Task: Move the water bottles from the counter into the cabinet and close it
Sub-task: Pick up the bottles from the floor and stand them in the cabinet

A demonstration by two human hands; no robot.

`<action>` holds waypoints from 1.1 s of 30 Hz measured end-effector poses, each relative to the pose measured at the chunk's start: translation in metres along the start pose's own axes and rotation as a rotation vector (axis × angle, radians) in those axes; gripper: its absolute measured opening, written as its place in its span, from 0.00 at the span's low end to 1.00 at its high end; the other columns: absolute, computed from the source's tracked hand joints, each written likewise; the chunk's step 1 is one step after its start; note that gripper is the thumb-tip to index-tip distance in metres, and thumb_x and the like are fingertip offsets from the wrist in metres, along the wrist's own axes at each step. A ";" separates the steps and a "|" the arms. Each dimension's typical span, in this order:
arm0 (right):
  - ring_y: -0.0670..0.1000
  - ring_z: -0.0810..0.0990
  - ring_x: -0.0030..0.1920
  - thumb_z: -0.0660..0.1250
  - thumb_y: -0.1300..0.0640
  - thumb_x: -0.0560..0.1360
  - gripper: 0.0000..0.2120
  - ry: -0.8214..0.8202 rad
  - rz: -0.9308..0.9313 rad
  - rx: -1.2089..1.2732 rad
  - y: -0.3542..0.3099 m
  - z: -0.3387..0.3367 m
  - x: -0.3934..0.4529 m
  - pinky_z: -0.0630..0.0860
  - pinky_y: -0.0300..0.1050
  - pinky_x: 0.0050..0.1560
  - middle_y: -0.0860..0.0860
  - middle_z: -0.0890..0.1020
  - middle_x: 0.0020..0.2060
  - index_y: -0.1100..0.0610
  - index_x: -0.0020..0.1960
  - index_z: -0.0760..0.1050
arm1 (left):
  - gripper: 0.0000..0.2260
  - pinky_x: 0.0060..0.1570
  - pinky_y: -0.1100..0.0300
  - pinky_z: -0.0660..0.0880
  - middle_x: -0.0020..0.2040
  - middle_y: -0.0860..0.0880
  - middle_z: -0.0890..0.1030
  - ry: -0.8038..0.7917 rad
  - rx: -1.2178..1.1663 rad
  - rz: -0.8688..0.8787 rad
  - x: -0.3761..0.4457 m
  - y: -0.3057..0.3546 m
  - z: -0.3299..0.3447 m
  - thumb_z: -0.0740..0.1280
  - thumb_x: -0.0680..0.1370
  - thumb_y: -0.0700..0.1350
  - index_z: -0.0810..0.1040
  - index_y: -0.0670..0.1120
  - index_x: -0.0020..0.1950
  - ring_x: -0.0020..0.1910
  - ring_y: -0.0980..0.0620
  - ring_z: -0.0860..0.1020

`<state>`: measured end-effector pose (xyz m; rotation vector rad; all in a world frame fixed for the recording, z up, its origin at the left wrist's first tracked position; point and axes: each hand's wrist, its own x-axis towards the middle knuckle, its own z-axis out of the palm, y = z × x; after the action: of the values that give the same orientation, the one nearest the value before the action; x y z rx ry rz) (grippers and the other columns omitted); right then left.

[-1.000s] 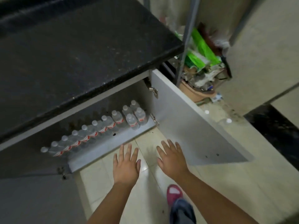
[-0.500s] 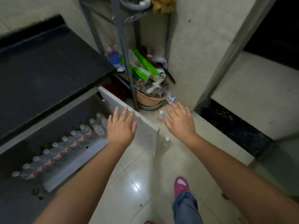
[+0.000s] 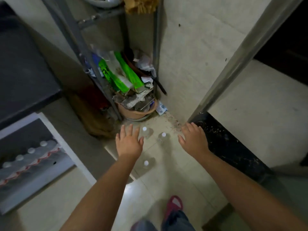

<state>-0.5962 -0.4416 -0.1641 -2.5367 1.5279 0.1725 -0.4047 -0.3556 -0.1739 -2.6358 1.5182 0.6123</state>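
Three clear water bottles with white caps stand on the tiled floor: one (image 3: 145, 130) just past my left hand's fingertips, one (image 3: 163, 136) between my hands, one (image 3: 146, 164) nearer me beside my left forearm. My left hand (image 3: 129, 142) hovers with fingers spread and holds nothing. My right hand (image 3: 194, 139) is also spread and empty, right of the bottles. At the left the cabinet (image 3: 50, 124) stands open, with a row of several red-labelled bottles (image 3: 31, 155) inside. The open door's edge (image 3: 116, 162) passes under my left forearm.
A black counter (image 3: 25, 77) tops the cabinet. A metal rack (image 3: 100, 64) in the corner holds green packets and litter above a tan basin (image 3: 136, 112). A dark threshold (image 3: 225, 144) and metal door frame (image 3: 233, 67) lie right. My red slipper (image 3: 174, 204) is near.
The view has swung right from the cabinet to the floor corner. Both empty hands have moved away from the cabinet toward the bottles standing on the floor.
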 end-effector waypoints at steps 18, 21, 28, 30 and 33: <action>0.53 0.60 0.73 0.55 0.50 0.80 0.23 -0.488 -0.429 -0.212 -0.050 0.157 0.224 0.59 0.49 0.72 0.54 0.64 0.73 0.55 0.72 0.62 | 0.23 0.73 0.47 0.57 0.79 0.50 0.52 -0.307 -0.225 -0.552 0.164 -0.067 0.160 0.53 0.81 0.52 0.54 0.51 0.76 0.78 0.45 0.49; 0.54 0.58 0.74 0.54 0.50 0.80 0.24 -0.564 -0.508 -0.238 -0.060 0.200 0.250 0.57 0.50 0.73 0.54 0.61 0.75 0.56 0.73 0.59 | 0.23 0.73 0.49 0.59 0.78 0.49 0.54 -0.341 -0.206 -0.572 0.183 -0.079 0.193 0.54 0.81 0.51 0.56 0.51 0.76 0.77 0.45 0.50; 0.57 0.59 0.74 0.60 0.51 0.78 0.25 -0.568 -0.631 -0.277 -0.074 0.310 0.307 0.62 0.50 0.71 0.55 0.59 0.75 0.54 0.73 0.59 | 0.24 0.63 0.50 0.70 0.70 0.44 0.69 -0.278 -0.269 -0.717 0.226 -0.110 0.276 0.61 0.79 0.47 0.60 0.43 0.73 0.68 0.43 0.67; 0.57 0.61 0.72 0.62 0.52 0.77 0.26 -0.527 -0.709 -0.321 -0.072 0.341 0.321 0.67 0.50 0.67 0.55 0.60 0.74 0.54 0.72 0.59 | 0.24 0.64 0.49 0.70 0.71 0.42 0.67 -0.243 -0.281 -0.751 0.239 -0.118 0.302 0.62 0.79 0.45 0.60 0.42 0.73 0.68 0.43 0.67; 0.57 0.63 0.70 0.62 0.57 0.78 0.26 -0.564 -0.720 -0.342 -0.070 0.382 0.336 0.71 0.49 0.64 0.55 0.59 0.74 0.53 0.73 0.58 | 0.27 0.65 0.48 0.69 0.72 0.38 0.63 -0.235 -0.275 -0.770 0.261 -0.132 0.338 0.62 0.79 0.46 0.57 0.40 0.74 0.69 0.40 0.66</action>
<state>-0.3811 -0.6200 -0.5951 -2.7504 0.3707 0.9948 -0.2853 -0.4257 -0.5985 -2.8806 0.3070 1.0291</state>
